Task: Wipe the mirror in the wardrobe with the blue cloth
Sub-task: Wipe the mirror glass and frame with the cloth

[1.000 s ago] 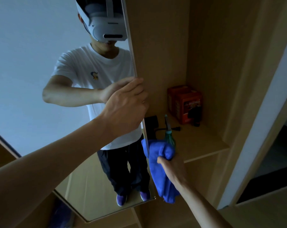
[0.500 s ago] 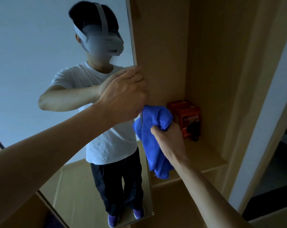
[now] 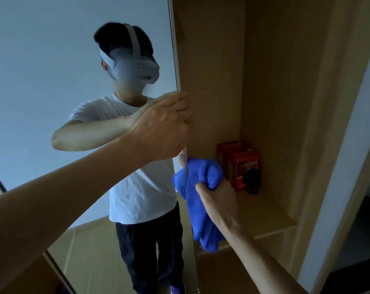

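A tall mirror (image 3: 52, 81) fills the left of the view, its thin right edge running down the middle. My left hand (image 3: 165, 128) grips that edge, fingers curled round it. Just below, my right hand (image 3: 219, 198) holds the bunched blue cloth (image 3: 201, 198) right at the mirror's edge, with the cloth's tail hanging down. The mirror reflects a person in a white T-shirt with a headset, and a bit of the cloth.
To the right is the wooden wardrobe compartment with a shelf (image 3: 271, 221). A red box (image 3: 241, 164) stands in its back corner with a small dark object (image 3: 252, 181) in front. A pale wardrobe frame post (image 3: 339, 166) stands at the far right.
My right hand has lifted the blue cloth from low beside the mirror up to just under my left hand. The view has tilted upward, so the shelf sits lower in frame.
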A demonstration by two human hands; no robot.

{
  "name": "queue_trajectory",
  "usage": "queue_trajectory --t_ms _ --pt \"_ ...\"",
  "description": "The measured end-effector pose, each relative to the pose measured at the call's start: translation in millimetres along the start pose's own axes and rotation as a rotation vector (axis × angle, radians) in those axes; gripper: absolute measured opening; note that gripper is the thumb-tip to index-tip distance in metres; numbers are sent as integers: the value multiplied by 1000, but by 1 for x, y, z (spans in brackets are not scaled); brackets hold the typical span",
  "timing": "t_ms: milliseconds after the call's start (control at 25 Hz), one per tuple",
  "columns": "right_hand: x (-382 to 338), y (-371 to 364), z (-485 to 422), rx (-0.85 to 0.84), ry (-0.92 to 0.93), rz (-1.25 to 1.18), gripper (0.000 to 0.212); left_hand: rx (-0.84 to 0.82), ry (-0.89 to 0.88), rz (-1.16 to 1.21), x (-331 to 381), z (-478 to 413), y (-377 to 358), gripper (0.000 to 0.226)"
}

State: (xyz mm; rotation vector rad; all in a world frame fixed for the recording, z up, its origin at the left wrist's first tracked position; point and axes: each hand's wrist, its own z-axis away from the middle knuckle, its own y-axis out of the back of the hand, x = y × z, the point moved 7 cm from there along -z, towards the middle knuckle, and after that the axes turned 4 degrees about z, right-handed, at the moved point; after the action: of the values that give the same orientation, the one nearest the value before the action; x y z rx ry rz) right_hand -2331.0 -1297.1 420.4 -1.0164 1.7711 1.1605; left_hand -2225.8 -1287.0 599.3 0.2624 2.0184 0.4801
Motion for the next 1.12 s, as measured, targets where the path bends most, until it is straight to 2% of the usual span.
queue_trajectory --t_ms 160,200,280,360,640,920,1120 --pt "-59 24 -29 211 82 -79 21 -76 29 9 -7 -9 1 34" --pt "-70 28 -33 218 132 -114 21 -79 45 -8 -14 -15 4 35" --pt "-78 29 -34 150 214 -138 18 -62 52 -40 -30 -24 15 31" --pt "-64 25 -29 98 214 -144 15 -35 35 -94 -41 -30 21 30" --pt "-5 3 -12 -16 0 -48 9 -20 46 -67 -44 -29 24 33" --pt "-85 29 -32 90 204 -50 18 -47 35 -18 -46 -29 26 31" --pt "-139 50 -47 166 348 -170 45 -31 71 -40 -76 -45 41 35"
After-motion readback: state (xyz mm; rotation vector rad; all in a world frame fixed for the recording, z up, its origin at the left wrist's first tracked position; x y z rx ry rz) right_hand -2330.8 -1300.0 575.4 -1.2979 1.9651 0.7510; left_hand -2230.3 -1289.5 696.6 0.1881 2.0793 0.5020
